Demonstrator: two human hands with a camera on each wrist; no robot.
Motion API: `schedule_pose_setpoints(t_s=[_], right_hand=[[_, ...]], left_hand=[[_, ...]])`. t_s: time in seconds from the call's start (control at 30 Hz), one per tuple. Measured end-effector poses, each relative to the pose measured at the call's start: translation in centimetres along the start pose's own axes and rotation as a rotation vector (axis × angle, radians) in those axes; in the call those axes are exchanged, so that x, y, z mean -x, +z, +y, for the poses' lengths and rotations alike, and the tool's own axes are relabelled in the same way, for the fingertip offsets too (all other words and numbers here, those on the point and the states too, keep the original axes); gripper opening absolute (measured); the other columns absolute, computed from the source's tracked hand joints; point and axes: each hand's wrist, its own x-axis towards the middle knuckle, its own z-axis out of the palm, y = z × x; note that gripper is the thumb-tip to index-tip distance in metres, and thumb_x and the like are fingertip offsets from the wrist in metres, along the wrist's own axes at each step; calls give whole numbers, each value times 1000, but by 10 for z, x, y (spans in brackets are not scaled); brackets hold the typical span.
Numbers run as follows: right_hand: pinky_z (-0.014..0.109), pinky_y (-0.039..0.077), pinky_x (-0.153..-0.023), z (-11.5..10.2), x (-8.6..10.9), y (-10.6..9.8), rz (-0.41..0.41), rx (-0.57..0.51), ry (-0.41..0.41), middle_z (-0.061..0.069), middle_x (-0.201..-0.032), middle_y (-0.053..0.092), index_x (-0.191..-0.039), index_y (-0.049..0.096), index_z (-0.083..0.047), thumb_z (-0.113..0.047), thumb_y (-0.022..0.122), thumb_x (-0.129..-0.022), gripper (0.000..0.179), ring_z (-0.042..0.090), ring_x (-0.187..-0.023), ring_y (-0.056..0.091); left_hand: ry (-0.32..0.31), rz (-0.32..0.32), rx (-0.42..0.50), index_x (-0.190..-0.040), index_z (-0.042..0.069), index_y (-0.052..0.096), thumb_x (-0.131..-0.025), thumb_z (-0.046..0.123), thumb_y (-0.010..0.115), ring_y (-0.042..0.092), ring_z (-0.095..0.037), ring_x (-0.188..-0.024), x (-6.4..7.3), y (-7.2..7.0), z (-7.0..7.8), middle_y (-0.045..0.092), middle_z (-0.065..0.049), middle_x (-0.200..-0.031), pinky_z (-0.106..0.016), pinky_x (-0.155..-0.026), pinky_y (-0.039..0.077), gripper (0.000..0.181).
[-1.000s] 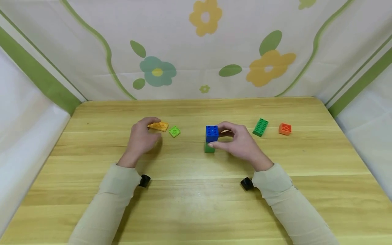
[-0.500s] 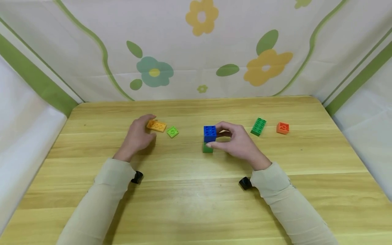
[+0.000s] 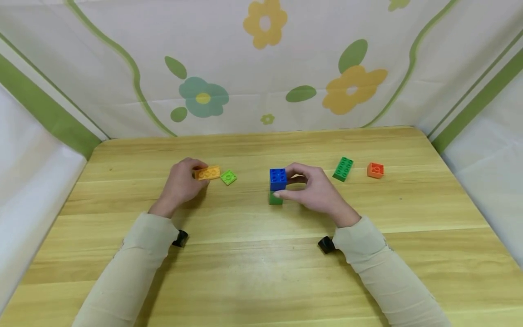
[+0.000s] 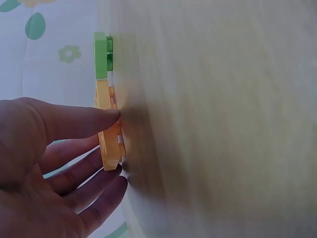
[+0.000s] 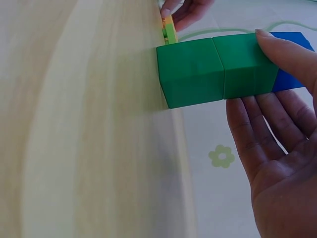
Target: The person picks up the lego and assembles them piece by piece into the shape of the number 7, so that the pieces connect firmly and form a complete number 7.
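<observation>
My left hand [image 3: 180, 182] pinches a flat orange building-block plate [image 3: 208, 173] between thumb and fingers. The left wrist view has the thumb across the near side of the orange plate [image 4: 110, 148], whose studs face the tabletop. Close beside its end lies a small lime-green plate [image 3: 228, 177], underside up. At the middle of the table, my right hand [image 3: 313, 188] grips an upright stack from the right side. Its top is a blue brick [image 3: 278, 179]; the right wrist view shows two green bricks [image 5: 192, 72] beneath, with the thumb over the upper joint.
Right of the stack, a green eight-stud brick [image 3: 343, 169] lies studs up on the wooden table [image 3: 261, 272]. Farther right is an orange-red brick [image 3: 375, 170] with its hollow underside up. A flower-patterned cloth [image 3: 245, 59] hangs behind the table's back edge.
My left hand shifted off the orange plate, then took it between thumb and fingers, turning it slightly. The right hand keeps its hold on the stack. The head view has drifted a little.
</observation>
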Motion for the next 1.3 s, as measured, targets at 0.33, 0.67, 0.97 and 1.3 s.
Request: schedule_pose_setpoints(t_s=[0.33, 0.67, 0.97, 1.3], right_hand=[[49, 59, -109, 0, -1, 1, -10, 1, -8, 4, -112, 76, -114, 74, -14, -19, 93, -87, 33, 24, -112, 68], [49, 58, -110, 1, -1, 1, -8, -8, -9, 4, -111, 76, -114, 74, -14, -18, 93, -87, 33, 24, -111, 68], [50, 59, -109, 2, -2, 1, -10, -10, -18, 5, -110, 76, -113, 74, -13, -19, 93, -87, 32, 24, -110, 69], [49, 60, -107, 2, -1, 0, -12, -2, -18, 5, -110, 76, -112, 74, -13, -20, 93, -87, 33, 25, -109, 69]], left_hand=[[-12, 49, 57, -128, -7, 66, -95, 2, 77, 66, -43, -117, 3, 0, 4, 69, -29, -130, -57, -103, 57, 37], [21, 64, 256, -131, -3, 63, -96, 6, 79, 68, -40, -124, 11, 0, 34, 68, -23, -134, -52, -106, 60, 39], [118, 23, 415, -138, 2, 64, -96, 3, 79, 69, -38, -128, 17, 9, 61, 70, -21, -135, -52, -116, 54, 45], [183, 71, 421, -133, 4, 70, -93, 6, 84, 65, -35, -127, 17, 22, 78, 71, -15, -135, -57, -110, 55, 42]])
